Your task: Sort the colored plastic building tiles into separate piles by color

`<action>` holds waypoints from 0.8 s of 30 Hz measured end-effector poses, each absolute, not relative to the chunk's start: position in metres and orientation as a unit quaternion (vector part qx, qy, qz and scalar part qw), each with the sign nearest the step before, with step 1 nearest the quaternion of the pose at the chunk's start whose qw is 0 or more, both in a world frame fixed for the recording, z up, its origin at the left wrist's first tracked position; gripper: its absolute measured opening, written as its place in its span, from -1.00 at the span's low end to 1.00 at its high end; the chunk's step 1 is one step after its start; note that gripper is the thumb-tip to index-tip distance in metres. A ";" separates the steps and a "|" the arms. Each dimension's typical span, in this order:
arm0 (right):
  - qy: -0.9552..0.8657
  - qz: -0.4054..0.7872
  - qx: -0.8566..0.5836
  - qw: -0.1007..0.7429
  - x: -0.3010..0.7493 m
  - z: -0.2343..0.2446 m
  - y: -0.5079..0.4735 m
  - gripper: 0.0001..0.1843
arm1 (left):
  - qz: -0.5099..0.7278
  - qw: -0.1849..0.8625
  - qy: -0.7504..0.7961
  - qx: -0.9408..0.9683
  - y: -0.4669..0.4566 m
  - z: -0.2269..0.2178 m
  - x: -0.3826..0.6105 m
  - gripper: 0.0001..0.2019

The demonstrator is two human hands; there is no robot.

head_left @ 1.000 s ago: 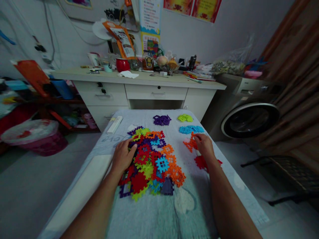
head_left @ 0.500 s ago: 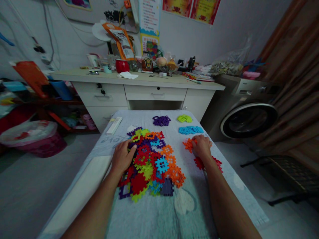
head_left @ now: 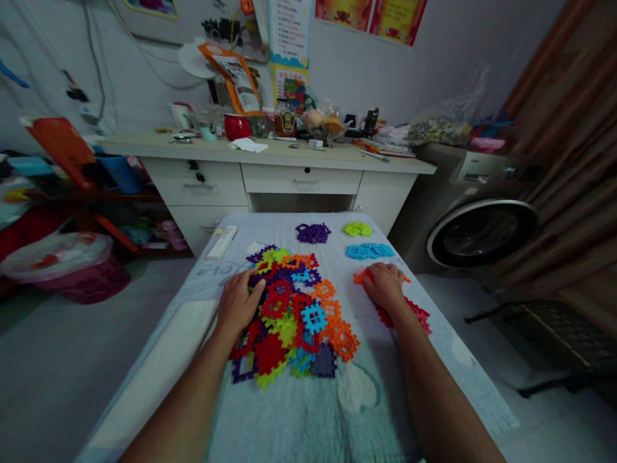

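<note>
A heap of mixed plastic interlocking tiles in red, orange, blue, green and purple lies in the middle of a cloth-covered table. My left hand rests flat on the heap's left edge, fingers spread. My right hand lies palm down over a small pile of orange tiles, fingers loosely stretched. Red tiles sit just beside my right wrist. Sorted piles lie further back: purple, green, blue.
A white flat box lies at the table's far left. Behind the table stands a cluttered white desk with drawers. A washing machine is at the right, a pink basin on the floor at the left.
My right hand has lowered from holding orange tiles upright to lying flat over the orange pile, shifting slightly toward me. My left hand has stayed on the heap.
</note>
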State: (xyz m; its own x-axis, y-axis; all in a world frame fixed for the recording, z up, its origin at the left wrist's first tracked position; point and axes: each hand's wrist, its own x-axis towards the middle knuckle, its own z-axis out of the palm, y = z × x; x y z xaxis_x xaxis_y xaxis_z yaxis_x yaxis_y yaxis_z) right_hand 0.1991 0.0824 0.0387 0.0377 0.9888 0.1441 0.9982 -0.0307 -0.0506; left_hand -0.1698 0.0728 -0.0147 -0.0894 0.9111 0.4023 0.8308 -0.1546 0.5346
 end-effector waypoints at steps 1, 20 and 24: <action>-0.696 -0.035 -0.713 0.072 0.198 0.038 0.082 -0.64 | 0.354 0.058 0.647 0.673 0.073 -0.014 -0.170 -0.53; -0.837 0.107 -0.520 0.131 0.146 0.030 0.072 -0.52 | 0.353 0.057 0.650 0.670 0.071 -0.011 -0.168 -0.55; -0.844 0.137 -0.505 0.118 0.136 0.026 0.069 -0.41 | 0.355 0.056 0.647 0.672 0.071 -0.012 -0.168 -0.55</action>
State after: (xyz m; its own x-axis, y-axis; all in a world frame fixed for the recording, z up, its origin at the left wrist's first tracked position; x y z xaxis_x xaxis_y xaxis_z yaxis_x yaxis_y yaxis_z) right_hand 0.1364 0.0694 0.0262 -0.4626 0.8844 0.0615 0.8195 0.4531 -0.3508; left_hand -0.1679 0.0710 -0.0119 -0.0904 0.9102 0.4041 0.8301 -0.1552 0.5355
